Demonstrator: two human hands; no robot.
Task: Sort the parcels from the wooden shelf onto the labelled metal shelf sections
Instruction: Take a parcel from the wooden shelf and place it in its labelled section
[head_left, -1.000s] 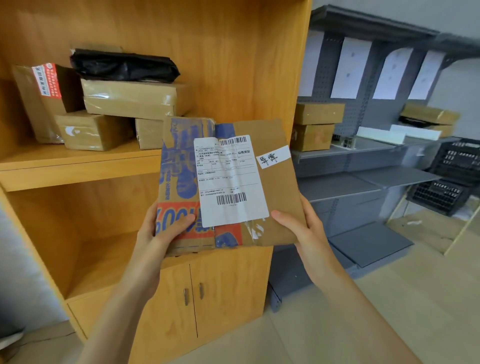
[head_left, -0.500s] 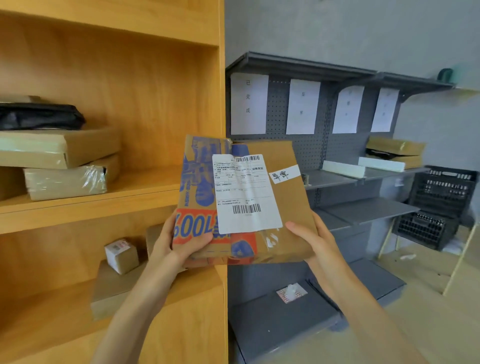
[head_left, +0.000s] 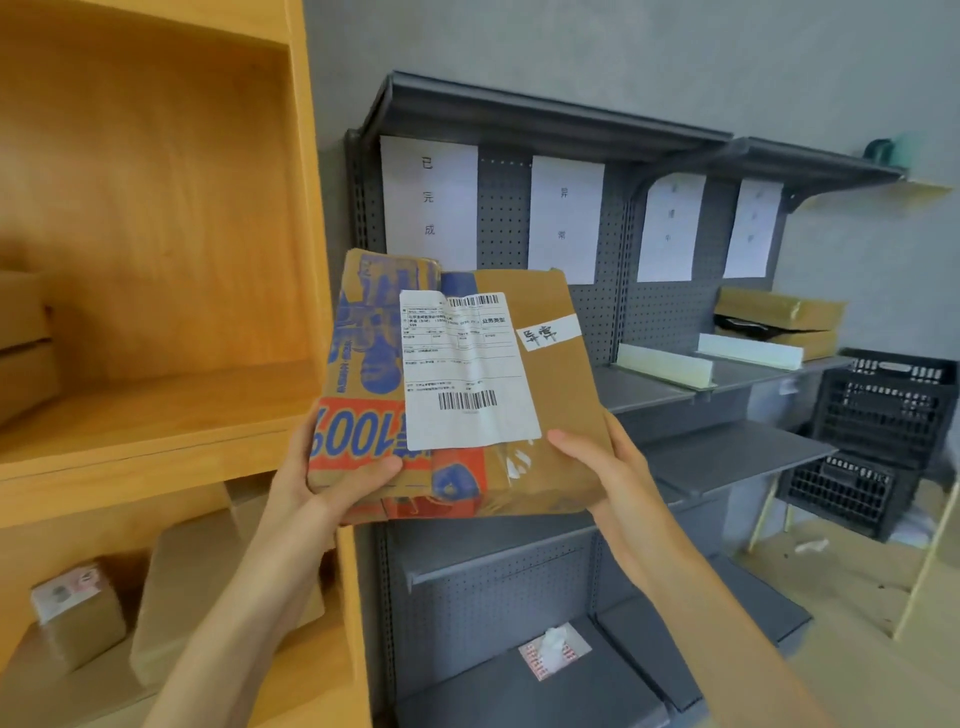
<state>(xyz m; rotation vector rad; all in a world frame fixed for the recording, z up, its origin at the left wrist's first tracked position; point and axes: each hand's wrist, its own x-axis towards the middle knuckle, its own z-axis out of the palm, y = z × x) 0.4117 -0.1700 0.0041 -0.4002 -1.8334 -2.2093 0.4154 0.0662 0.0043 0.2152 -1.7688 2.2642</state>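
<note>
Both of our hands grasp one flat brown parcel (head_left: 540, 374) at the centre of the frame, in front of the grey metal shelf (head_left: 519, 111). Our left hand (head_left: 332, 483) curls round its lower left corner, thumb laid over the red and blue print there. Our right hand (head_left: 608, 473) takes the lower right edge, thumb on the front face, fingers behind. We see a white shipping label (head_left: 467, 374) with barcodes across the middle of the parcel, and a small handwritten sticker (head_left: 548, 332) just right of it.

Left of the frame we have the wooden shelf (head_left: 156, 405); in its lower left compartment sit a small taped box (head_left: 78, 613) and a larger brown parcel (head_left: 187, 582) beside it. Four paper sheets hang on the perforated back panel in the upper middle; the leftmost sheet (head_left: 428, 197) shows above the held parcel's top edge. At right of the frame, stacked brown packages (head_left: 779, 322) lie on a metal tier behind white dividers (head_left: 665, 364). Black crates (head_left: 883, 436) stand at the far right. One small wrapped packet (head_left: 553, 649) lies on the bottom tier, lower centre.
</note>
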